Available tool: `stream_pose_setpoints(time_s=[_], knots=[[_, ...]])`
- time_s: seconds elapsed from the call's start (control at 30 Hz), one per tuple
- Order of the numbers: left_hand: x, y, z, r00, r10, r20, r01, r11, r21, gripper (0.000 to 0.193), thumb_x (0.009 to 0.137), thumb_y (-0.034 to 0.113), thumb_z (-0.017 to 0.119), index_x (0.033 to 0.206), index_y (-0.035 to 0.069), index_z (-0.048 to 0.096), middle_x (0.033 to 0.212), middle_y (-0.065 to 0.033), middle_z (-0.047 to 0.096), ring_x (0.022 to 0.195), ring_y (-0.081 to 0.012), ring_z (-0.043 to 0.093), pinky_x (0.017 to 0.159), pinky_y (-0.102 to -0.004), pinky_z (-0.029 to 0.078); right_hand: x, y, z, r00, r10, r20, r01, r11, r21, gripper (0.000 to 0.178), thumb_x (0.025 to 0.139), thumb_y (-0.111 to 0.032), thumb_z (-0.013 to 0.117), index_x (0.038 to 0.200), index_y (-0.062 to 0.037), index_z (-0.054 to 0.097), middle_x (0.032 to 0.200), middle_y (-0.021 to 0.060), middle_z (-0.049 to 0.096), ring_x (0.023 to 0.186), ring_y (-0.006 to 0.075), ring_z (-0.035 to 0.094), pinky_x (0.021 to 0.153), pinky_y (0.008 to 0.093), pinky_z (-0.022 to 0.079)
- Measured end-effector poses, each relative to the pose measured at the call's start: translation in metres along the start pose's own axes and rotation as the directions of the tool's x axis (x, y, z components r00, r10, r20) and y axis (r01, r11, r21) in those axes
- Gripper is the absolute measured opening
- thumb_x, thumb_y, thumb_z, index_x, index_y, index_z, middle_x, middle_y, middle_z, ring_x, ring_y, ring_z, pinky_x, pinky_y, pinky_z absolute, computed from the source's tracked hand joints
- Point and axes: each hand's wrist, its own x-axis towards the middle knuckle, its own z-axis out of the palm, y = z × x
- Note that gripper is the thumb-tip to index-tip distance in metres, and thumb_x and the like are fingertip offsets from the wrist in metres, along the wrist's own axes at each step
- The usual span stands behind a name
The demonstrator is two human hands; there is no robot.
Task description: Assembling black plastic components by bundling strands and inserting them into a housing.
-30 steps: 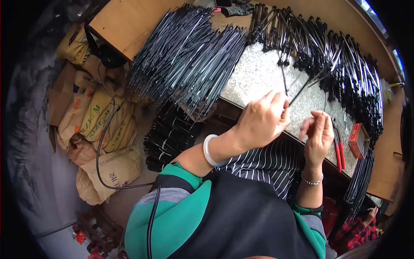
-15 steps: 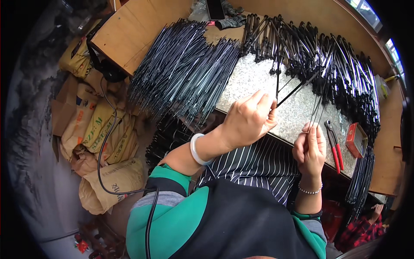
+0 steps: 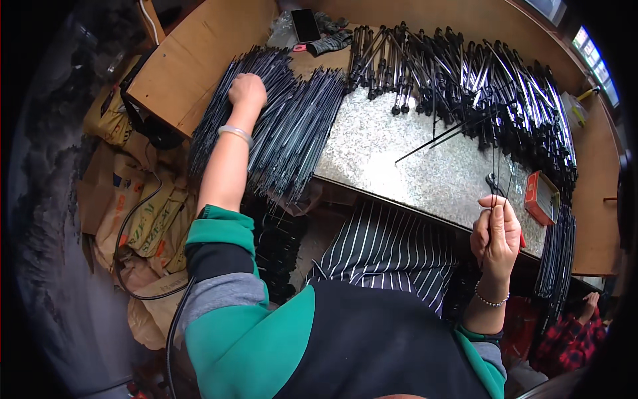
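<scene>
My left hand reaches onto the wide pile of thin dark rods at the left. Its fingers curl downward, and I cannot make out what lies in them. My right hand is above the front edge of the speckled worktop, pinching a few thin dark rods that point away from me. Behind this hand lie pliers with red handles, partly covered by it. Two dark rods stick out over the worktop from the heap of rods with black end pieces at the back.
A small red open box sits at the right. More rods hang over the right front edge. A phone and grey gloves lie at the back. Wooden walls surround the worktop; sacks stand left. Another person's checked sleeve shows lower right.
My left hand has left the rods at the middle of the worktop and moved left to the rod pile. My right hand, still pinching rods, now covers part of the pliers. The view has shifted slightly.
</scene>
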Motion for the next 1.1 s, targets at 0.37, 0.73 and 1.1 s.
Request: stream_pose_setpoints(time_s=[0.37,0.73,1.1], knots=[[-0.013,-0.009,0.024,0.961,0.180,-0.211,-0.166,0.983,0.083,0.025,0.086,0.011,0.048,0.105,-0.003,0.052,0.109,-0.0191,0.054,0.099,-0.0334,0.057,0.083,-0.0413,0.048,-0.008,-0.002,-0.016,0.996,-0.080,-0.051,0.081,0.997,0.012,0.027,0.099,-0.019,0.033,0.104,0.0035,0.047,0.053,-0.0032,0.036,0.038,0.0017,0.027,0.033,0.0160,0.023],[-0.049,-0.002,-0.001,0.755,0.261,-0.601,-0.412,0.903,-0.124,0.023,0.089,0.020,0.048,0.099,0.000,0.048,0.098,-0.0235,0.054,0.086,-0.0398,0.058,0.070,-0.0460,0.047,-0.005,0.003,-0.018,0.992,-0.098,-0.082,0.102,0.994,0.050,0.026,0.099,-0.019,0.034,0.104,0.0020,0.048,0.054,-0.0042,0.034,0.039,0.0010,0.025,0.033,0.0150,0.023],[-0.095,0.033,-0.097,0.616,-0.040,-0.786,-0.632,0.570,-0.524,0.021,0.094,0.022,0.046,0.093,0.001,0.049,0.065,-0.0145,0.060,0.059,-0.0294,0.061,0.050,-0.0379,0.045,-0.004,0.000,-0.020,0.983,-0.129,-0.129,0.136,0.990,0.046,0.025,0.098,-0.019,0.035,0.104,0.0017,0.048,0.053,-0.0049,0.032,0.039,0.0008,0.023,0.032,0.0145,0.021]])
